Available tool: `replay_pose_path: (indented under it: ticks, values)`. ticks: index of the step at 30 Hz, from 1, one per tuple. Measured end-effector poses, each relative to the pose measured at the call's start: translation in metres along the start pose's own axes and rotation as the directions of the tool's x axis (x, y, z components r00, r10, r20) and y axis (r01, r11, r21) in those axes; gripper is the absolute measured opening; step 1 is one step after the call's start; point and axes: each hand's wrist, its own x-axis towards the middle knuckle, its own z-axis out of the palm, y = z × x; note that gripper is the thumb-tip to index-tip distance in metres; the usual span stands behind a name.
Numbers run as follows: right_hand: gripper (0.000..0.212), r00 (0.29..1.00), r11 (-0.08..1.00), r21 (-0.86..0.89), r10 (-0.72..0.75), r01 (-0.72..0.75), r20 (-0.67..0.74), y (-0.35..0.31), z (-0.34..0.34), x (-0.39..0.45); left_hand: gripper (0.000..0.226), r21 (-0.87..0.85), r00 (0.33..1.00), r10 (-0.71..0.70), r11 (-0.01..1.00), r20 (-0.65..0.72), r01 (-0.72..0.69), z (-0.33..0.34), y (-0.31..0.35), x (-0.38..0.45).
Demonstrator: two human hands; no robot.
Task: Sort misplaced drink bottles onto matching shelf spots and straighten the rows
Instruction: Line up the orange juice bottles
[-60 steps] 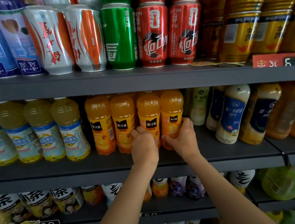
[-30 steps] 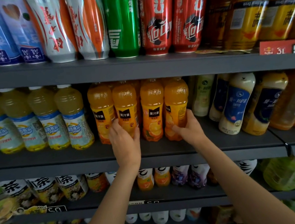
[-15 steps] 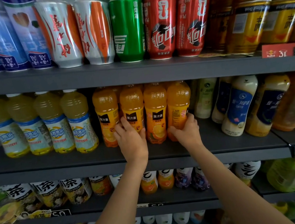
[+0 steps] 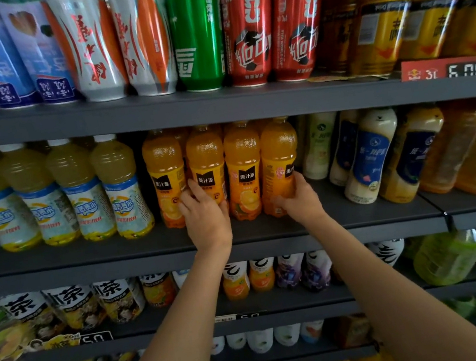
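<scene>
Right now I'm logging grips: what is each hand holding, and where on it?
Left hand grips the second orange juice bottle at its lower label; right hand grips the fourth low down.

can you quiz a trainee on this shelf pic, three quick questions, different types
1. True or false: the left hand rests on the green can.
2. Multiple choice: the right hand grips which of the four front orange juice bottles, counted from the left? A) first B) second C) fourth
3. Fill in: directly left of the orange juice bottles stands a row of pale yellow bottles with ____ label bands.

Key: 1 false, it grips the second orange juice bottle. 2 C, the fourth orange juice bottle. 3 blue.
</scene>
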Motion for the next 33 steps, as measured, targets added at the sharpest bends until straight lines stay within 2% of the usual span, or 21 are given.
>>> replay_pose_path:
  ticks: [2, 6, 9, 12, 14, 16, 18, 21, 23, 28, 33]
  values:
    - [0.069, 0.999, 1.0, -0.026, -0.004, 0.003, -0.044, -0.001, 0.0, -0.001, 0.076, -0.01, 1.0, -0.01, 1.0, 0.0, 0.01, -0.001, 0.0, -0.002]
    - [0.068, 0.973, 0.994, -0.11, -0.013, -0.012, -0.23, -0.01, 0.013, -0.012, 0.073, -0.034, 1.0, -0.022, 0.999, -0.004, 0.021, -0.002, 0.002, -0.003]
    - [0.068, 0.959, 0.993, -0.113, -0.017, -0.016, -0.284, -0.013, 0.019, -0.015, 0.07, -0.064, 1.0, 0.007, 0.998, -0.01, -0.007, -0.006, -0.001, -0.005]
    - [0.07, 0.949, 0.996, -0.094, -0.03, 0.001, -0.315, -0.008, 0.021, -0.02, 0.058, -0.164, 0.99, 0.044, 0.984, -0.131, -0.065, -0.013, -0.015, -0.009]
    - [0.065, 0.91, 0.996, -0.068, -0.079, 0.056, -0.408, -0.002, 0.024, -0.028, 0.052, -0.23, 0.973, -0.032, 0.973, -0.227, -0.021, -0.019, -0.029, -0.009]
    - [0.048, 0.854, 0.985, -0.07, -0.172, 0.158, -0.491, 0.002, 0.028, -0.037, 0.054, -0.262, 0.967, -0.145, 0.961, -0.21, 0.087, -0.024, -0.043, -0.005]
    - [0.032, 0.853, 0.963, -0.103, -0.267, 0.248, -0.448, -0.002, 0.034, -0.044, 0.063, -0.224, 0.976, -0.196, 0.959, -0.092, 0.171, -0.024, -0.053, -0.001]
    - [0.032, 0.912, 0.941, -0.218, -0.312, 0.258, -0.265, -0.014, 0.046, -0.05, 0.073, -0.165, 0.981, -0.192, 0.967, 0.029, 0.194, -0.021, -0.057, 0.003]
    - [0.036, 0.937, 0.933, -0.303, -0.268, 0.193, -0.226, -0.019, 0.052, -0.048, 0.075, -0.15, 0.982, -0.185, 0.971, 0.037, 0.188, -0.022, -0.058, 0.009]
    - [0.047, 0.956, 0.907, -0.416, -0.177, 0.066, -0.235, -0.025, 0.058, -0.041, 0.074, -0.081, 0.983, -0.185, 0.979, 0.019, 0.186, -0.023, -0.059, 0.013]
    - [0.046, 0.957, 0.881, -0.473, -0.162, 0.031, -0.239, -0.028, 0.062, -0.039, 0.073, -0.17, 0.984, -0.175, 0.969, 0.028, 0.177, -0.021, -0.057, 0.016]
